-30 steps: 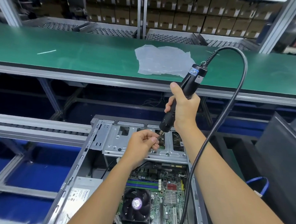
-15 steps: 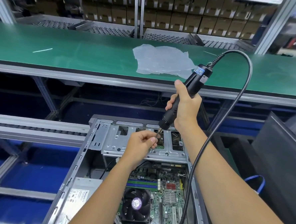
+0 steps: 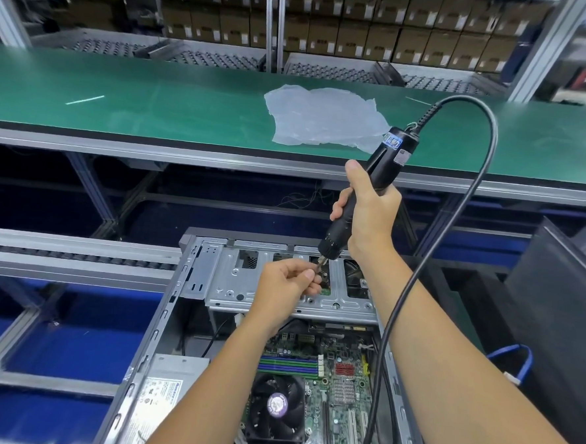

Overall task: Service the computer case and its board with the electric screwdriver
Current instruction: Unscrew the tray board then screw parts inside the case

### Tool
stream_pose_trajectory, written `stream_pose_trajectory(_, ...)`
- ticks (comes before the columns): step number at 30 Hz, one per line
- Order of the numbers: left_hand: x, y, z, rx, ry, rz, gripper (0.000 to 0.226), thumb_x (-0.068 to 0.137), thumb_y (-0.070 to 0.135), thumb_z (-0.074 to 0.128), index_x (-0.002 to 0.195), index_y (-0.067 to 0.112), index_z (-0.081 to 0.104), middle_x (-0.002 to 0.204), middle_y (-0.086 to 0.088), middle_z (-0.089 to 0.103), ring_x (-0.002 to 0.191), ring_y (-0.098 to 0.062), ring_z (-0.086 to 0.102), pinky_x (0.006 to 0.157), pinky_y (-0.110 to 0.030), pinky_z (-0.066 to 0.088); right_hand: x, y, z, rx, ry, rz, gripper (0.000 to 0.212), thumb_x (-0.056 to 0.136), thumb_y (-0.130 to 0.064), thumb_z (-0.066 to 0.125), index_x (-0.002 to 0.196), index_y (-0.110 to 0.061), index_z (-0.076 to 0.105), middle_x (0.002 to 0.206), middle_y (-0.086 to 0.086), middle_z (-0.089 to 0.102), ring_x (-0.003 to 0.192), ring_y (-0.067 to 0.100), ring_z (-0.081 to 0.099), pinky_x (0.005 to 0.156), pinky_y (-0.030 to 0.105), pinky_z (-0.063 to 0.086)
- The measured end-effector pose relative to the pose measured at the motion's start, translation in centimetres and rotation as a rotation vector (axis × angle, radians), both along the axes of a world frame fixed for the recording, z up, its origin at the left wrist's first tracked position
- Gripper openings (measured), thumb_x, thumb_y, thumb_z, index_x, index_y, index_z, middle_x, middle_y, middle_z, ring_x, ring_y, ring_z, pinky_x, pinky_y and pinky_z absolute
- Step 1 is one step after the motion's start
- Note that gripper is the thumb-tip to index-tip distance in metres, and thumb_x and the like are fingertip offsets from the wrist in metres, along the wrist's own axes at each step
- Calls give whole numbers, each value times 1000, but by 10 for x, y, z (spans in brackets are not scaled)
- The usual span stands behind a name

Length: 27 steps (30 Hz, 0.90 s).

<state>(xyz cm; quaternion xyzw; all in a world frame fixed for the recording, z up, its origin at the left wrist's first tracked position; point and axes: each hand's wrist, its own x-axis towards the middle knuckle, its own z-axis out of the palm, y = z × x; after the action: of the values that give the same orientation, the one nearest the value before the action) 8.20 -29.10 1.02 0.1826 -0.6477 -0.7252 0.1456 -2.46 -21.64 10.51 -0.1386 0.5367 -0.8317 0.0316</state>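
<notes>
An open computer case [image 3: 162,320] lies flat below me, its green board [image 3: 343,379] and black CPU fan [image 3: 276,413] exposed. A silver drive cage [image 3: 233,283] spans the case's far end. My right hand [image 3: 367,216] grips the black electric screwdriver [image 3: 388,159], tilted, with its bit pointing down-left over the cage. My left hand [image 3: 284,290] pinches at the bit tip; whether a screw sits there is hidden by my fingers. The screwdriver's black cable [image 3: 482,185] loops up and right, then falls across the case.
A green conveyor belt [image 3: 154,107] runs across behind the case, with a clear plastic bag [image 3: 322,120] on it. Roller rails [image 3: 60,252] lie to the left. A dark side panel [image 3: 561,296] leans at right, beside a blue cable [image 3: 523,359]. Stacked cartons fill the back.
The screwdriver and my right hand have shifted slightly right and its top tilted further right. My left hand stays pinched at the bit tip over the drive cage.
</notes>
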Motion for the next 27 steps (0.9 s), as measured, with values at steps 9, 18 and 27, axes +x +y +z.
stream_pose_trajectory(9,1,-1,1,-18,-5,-8,18,85,-5,62,92,9,71,71,-1,71,65,-8,66,59,-14,49,-2,0,0,-6,0,-15,24,83,-30,72,86,-15,54,51,3,53,39,18,47,42,27,44)
stream_pose_trajectory(18,-1,5,-3,-145,13,-15,29,86,-9,59,93,19,64,82,-7,68,71,-10,66,68,-19,54,-1,-2,-5,54,35,55,25,79,-34,76,82,-17,58,51,3,53,38,19,47,43,28,44)
stream_pose_trajectory(27,2,7,-7,-418,29,-46,31,82,1,68,92,29,62,89,8,65,75,-2,60,68,-10,49,6,6,-11,104,134,83,20,81,-32,74,78,-19,59,52,3,55,40,19,50,45,28,46)
